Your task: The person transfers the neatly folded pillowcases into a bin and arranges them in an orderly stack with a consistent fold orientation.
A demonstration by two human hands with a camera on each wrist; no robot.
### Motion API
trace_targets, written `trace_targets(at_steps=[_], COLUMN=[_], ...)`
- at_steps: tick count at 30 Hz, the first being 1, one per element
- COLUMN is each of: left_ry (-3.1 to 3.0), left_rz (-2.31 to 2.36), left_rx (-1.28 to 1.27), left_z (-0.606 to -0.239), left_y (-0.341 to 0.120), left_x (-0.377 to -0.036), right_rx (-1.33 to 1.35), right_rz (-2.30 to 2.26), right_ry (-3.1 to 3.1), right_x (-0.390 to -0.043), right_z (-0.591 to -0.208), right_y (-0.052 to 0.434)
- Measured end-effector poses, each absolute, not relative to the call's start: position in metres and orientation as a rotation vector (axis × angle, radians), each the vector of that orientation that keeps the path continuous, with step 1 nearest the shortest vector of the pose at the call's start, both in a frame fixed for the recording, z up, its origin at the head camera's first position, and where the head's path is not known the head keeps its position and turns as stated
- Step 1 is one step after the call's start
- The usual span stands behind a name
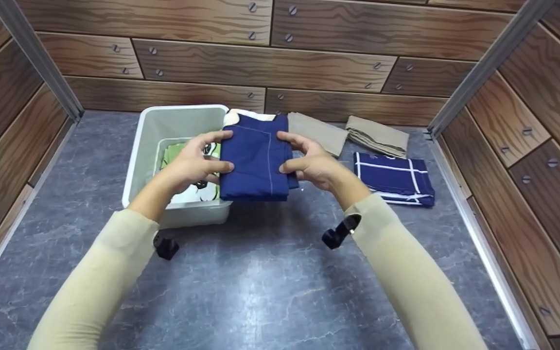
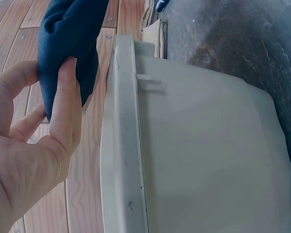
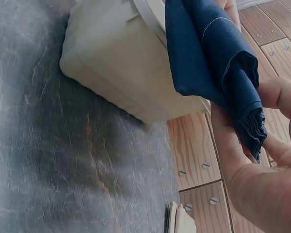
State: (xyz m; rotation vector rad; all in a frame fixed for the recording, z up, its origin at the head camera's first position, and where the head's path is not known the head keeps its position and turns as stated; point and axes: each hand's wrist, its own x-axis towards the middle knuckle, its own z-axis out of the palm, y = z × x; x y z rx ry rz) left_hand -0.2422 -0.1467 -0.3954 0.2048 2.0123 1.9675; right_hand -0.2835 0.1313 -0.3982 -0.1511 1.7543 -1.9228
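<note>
Between both hands hangs a folded navy blue cloth (image 1: 253, 160), raised in the air beside the right rim of a pale grey bin (image 1: 136, 146). My left hand (image 1: 190, 163) pinches its left edge, thumb on the near face and fingers behind. At the opposite edge, my right hand (image 1: 314, 163) pinches it the same way. The right wrist view shows the cloth's stacked layers (image 3: 252, 121) between thumb and fingers. Inside the bin lies a green and white patterned cloth (image 1: 175, 150), partly hidden by my left hand.
Right of the held cloth, two folded beige cloths, one nearer (image 1: 316, 131) and one farther right (image 1: 377, 135), lie by the back wall. A navy cloth with white lines (image 1: 394, 177) lies before them on the grey marbled floor (image 1: 241, 282). Wood-patterned walls (image 1: 260, 61) enclose the space.
</note>
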Motion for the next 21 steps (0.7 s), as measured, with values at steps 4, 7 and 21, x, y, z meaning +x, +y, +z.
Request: trace_targets(at_steps=[4,7,21], left_ry=[2.009,2.003,2.081], left_rz=[1.978,1.991,1.95], left_rx=[0.206,0.21,0.192], left_z=[-0.395,-0.394,-0.392], left_y=[-0.151,-0.155,-0.178], left_x=[-0.241,-0.24,-0.239], right_rx=[-0.144,-0.141,-0.164], right_rz=[-1.927,-1.936,-1.941], right_ry=[1.773,1.779,1.76], right_x=[-0.283,-0.283,-0.286], right_z=[-0.397,-0.396,-0.397], right_y=[0.125,0.121,0.097])
